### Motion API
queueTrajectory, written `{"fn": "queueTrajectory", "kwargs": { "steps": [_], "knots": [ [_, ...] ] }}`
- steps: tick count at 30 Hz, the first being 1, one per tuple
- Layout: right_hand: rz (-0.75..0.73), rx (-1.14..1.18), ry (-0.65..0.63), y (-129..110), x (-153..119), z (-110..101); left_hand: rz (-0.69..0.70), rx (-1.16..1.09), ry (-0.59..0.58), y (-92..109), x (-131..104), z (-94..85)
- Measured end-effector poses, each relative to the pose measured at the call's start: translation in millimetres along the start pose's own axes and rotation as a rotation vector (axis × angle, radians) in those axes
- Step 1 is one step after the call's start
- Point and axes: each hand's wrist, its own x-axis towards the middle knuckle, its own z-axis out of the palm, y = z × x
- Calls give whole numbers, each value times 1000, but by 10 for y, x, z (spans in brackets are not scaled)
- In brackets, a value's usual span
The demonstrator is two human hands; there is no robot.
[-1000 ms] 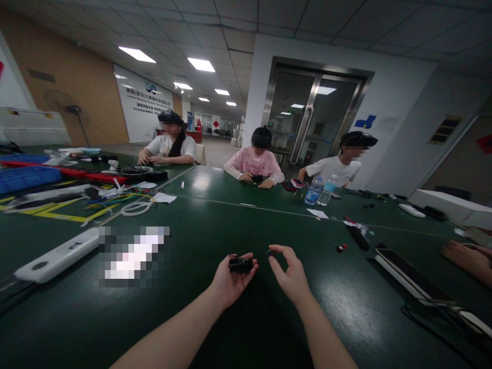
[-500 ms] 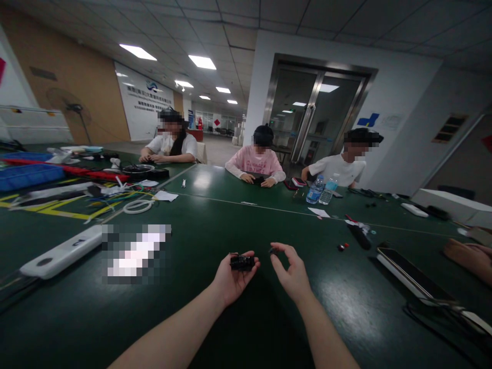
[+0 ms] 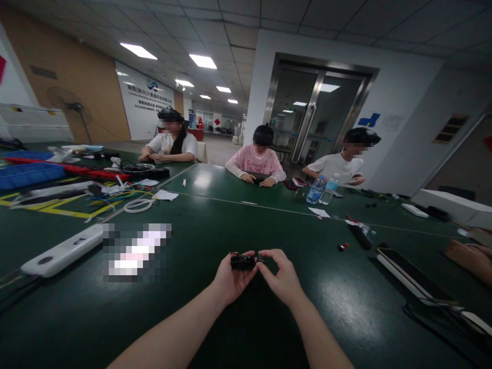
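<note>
From my remote seat I have the black device (image 3: 242,262) in view at the centre, resting in the upturned left hand (image 3: 227,281), above the near part of the green table (image 3: 200,230). I see the left fingers loosely curled beneath and along it, cradling it rather than squeezing. At the device's right-hand end, a small dark piece (image 3: 260,259) sits between the thumb and index finger of the right hand (image 3: 283,279); I read that as a narrow pinch. I cannot tell whether piece and device touch.

Further out, I find a small red-and-black item (image 3: 342,247) to the right, then a slab with a dark top (image 3: 417,274) nearer the table's right edge. On the left lies a white power strip (image 3: 65,251). Across the table I see two water bottles (image 3: 315,189) near a seated person in pink (image 3: 255,161).
</note>
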Motion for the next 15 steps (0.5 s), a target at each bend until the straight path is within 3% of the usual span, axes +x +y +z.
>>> {"fn": "queueTrajectory", "kwargs": {
  "steps": [6, 15],
  "knots": [
    [-21, 54, -74, -141, 0, 97, 1, 21, -59, -16, 36, -26],
    [-17, -11, -164, -189, 13, 192, -13, 6, -37, -19, 93, -70]
  ]
}}
